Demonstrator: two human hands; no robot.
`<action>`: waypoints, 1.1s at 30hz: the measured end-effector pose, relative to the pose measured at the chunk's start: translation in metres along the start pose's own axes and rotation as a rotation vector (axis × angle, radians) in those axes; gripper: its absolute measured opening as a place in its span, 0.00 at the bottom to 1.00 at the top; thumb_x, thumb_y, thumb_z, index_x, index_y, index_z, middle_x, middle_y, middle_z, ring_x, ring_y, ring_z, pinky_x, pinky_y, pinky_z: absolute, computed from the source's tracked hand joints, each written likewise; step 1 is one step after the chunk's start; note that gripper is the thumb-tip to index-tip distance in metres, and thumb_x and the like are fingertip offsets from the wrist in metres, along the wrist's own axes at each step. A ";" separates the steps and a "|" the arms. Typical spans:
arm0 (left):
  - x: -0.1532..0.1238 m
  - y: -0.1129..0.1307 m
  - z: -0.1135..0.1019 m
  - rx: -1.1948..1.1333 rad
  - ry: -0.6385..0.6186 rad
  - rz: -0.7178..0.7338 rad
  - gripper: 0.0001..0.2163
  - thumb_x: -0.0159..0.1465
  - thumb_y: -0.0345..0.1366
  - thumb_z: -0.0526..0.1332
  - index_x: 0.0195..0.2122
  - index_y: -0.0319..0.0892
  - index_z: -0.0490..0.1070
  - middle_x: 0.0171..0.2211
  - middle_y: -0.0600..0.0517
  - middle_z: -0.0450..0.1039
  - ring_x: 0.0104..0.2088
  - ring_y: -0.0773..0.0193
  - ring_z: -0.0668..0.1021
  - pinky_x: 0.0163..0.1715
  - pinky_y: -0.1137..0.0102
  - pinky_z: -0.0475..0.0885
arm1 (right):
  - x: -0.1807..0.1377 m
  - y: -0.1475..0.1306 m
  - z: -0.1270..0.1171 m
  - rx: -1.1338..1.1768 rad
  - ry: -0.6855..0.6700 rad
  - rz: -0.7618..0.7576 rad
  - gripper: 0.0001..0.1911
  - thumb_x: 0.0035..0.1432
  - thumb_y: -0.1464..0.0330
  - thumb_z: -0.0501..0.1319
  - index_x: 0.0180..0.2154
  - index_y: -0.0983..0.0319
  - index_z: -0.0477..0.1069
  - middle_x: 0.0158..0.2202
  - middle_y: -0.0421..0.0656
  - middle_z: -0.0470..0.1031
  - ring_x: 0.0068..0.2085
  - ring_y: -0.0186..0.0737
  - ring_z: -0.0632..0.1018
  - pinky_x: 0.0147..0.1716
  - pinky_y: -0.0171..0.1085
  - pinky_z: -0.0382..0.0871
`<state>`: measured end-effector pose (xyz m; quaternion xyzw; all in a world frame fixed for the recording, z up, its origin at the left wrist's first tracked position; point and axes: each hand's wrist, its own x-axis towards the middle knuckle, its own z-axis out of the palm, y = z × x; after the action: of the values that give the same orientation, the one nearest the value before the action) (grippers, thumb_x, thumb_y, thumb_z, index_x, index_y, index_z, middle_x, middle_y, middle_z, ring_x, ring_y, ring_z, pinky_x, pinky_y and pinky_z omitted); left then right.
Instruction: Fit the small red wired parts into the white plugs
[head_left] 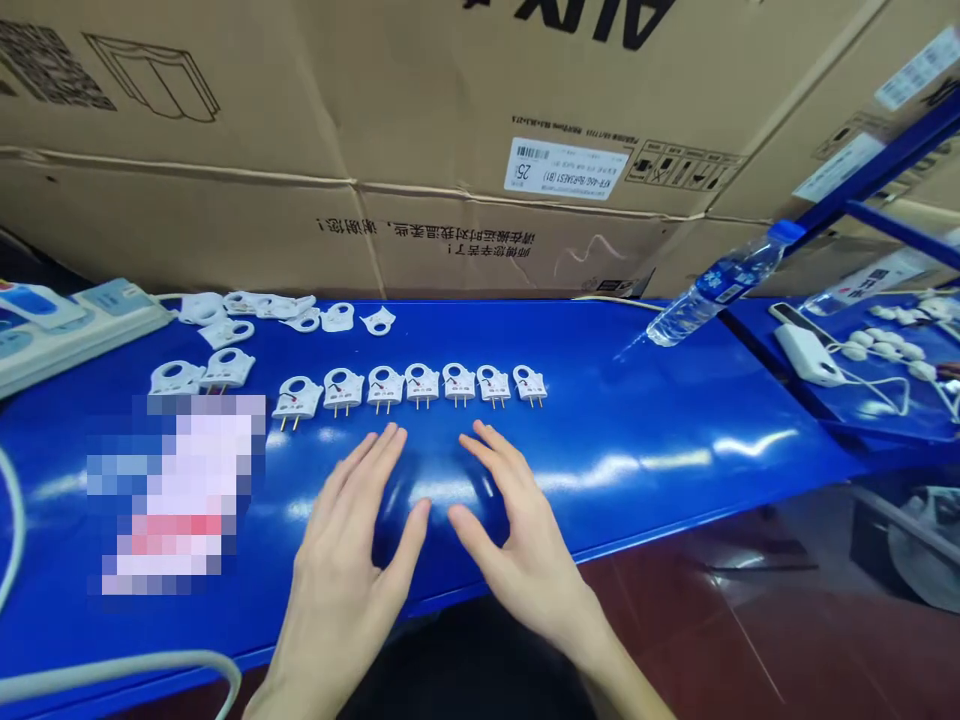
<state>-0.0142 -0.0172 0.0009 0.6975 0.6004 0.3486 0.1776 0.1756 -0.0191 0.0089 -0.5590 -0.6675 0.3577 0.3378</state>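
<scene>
My left hand (351, 540) and my right hand (510, 520) lie flat and open on the glossy blue table (637, 440), fingers stretched forward, thumbs nearly meeting. Neither holds anything. Just beyond the fingertips stands a row of several white two-pin plugs (421, 385) with their brass pins pointing toward me. To the left two more plugs (202, 374) lie side by side. Behind them sits a loose pile of white plug shells (262, 310) near the back of the table.
Big cardboard boxes (420, 130) wall off the back. A water bottle (712, 290) leans at the right. A power strip (67, 320) lies at far left, a white cable (150, 665) near the front edge. A blurred patch covers the left table. White adapter and cord (814, 355) at right.
</scene>
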 end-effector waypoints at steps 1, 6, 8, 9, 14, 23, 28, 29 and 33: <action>-0.002 -0.005 0.001 0.126 -0.015 0.093 0.27 0.72 0.46 0.57 0.71 0.54 0.60 0.70 0.48 0.65 0.71 0.46 0.66 0.71 0.43 0.57 | 0.001 0.003 0.001 -0.133 -0.008 -0.042 0.29 0.71 0.61 0.60 0.70 0.55 0.62 0.75 0.47 0.57 0.75 0.53 0.57 0.73 0.62 0.53; -0.009 -0.022 0.013 0.420 -0.099 0.253 0.25 0.74 0.43 0.52 0.71 0.46 0.61 0.73 0.42 0.59 0.73 0.42 0.62 0.70 0.39 0.53 | -0.001 0.014 0.009 -0.499 -0.046 -0.196 0.27 0.74 0.63 0.54 0.70 0.61 0.63 0.74 0.52 0.58 0.75 0.58 0.56 0.71 0.66 0.57; -0.009 -0.024 0.014 0.449 -0.088 0.264 0.26 0.74 0.42 0.51 0.71 0.45 0.61 0.73 0.41 0.60 0.73 0.42 0.62 0.70 0.39 0.52 | 0.000 0.015 0.003 -0.528 -0.057 -0.232 0.25 0.74 0.62 0.55 0.68 0.59 0.65 0.73 0.52 0.61 0.75 0.58 0.58 0.69 0.65 0.60; -0.009 -0.024 0.014 0.455 -0.081 0.269 0.26 0.74 0.42 0.51 0.72 0.45 0.61 0.73 0.41 0.60 0.73 0.42 0.62 0.70 0.40 0.52 | 0.003 0.015 -0.004 -0.520 -0.064 -0.245 0.24 0.73 0.62 0.57 0.67 0.58 0.67 0.71 0.51 0.64 0.74 0.57 0.61 0.69 0.62 0.63; -0.009 -0.023 0.012 0.458 -0.082 0.278 0.27 0.74 0.43 0.51 0.73 0.46 0.58 0.73 0.42 0.59 0.74 0.44 0.61 0.70 0.41 0.53 | 0.048 0.022 -0.064 -0.448 0.002 -0.206 0.15 0.72 0.66 0.58 0.57 0.56 0.75 0.53 0.45 0.80 0.49 0.42 0.82 0.50 0.41 0.77; -0.011 -0.031 0.012 0.477 -0.069 0.285 0.27 0.73 0.44 0.54 0.73 0.49 0.58 0.73 0.45 0.60 0.73 0.46 0.63 0.70 0.41 0.56 | 0.121 0.028 -0.097 -0.840 -0.071 -0.104 0.10 0.69 0.66 0.60 0.44 0.55 0.81 0.39 0.41 0.81 0.37 0.40 0.79 0.32 0.35 0.62; -0.011 -0.032 0.011 0.468 -0.085 0.267 0.29 0.73 0.45 0.56 0.74 0.50 0.56 0.74 0.46 0.58 0.73 0.45 0.63 0.71 0.41 0.56 | 0.125 0.025 -0.091 -0.871 -0.089 -0.060 0.10 0.68 0.68 0.60 0.42 0.56 0.81 0.40 0.42 0.83 0.38 0.41 0.80 0.31 0.35 0.61; -0.011 -0.032 0.011 0.473 -0.084 0.275 0.29 0.73 0.45 0.56 0.74 0.50 0.56 0.74 0.45 0.59 0.73 0.44 0.63 0.71 0.40 0.56 | 0.126 0.024 -0.092 -0.868 -0.092 -0.061 0.10 0.68 0.69 0.60 0.43 0.57 0.81 0.40 0.42 0.83 0.38 0.41 0.81 0.31 0.35 0.62; -0.012 -0.031 0.011 0.504 -0.075 0.293 0.28 0.73 0.43 0.54 0.74 0.48 0.56 0.73 0.45 0.59 0.73 0.45 0.63 0.70 0.40 0.57 | 0.133 0.025 -0.095 -0.859 -0.133 -0.048 0.10 0.67 0.71 0.61 0.42 0.58 0.82 0.39 0.44 0.83 0.39 0.41 0.81 0.33 0.34 0.63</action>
<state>-0.0292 -0.0198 -0.0304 0.8114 0.5537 0.1845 -0.0315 0.2499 0.1253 0.0433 -0.6089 -0.7887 0.0749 0.0392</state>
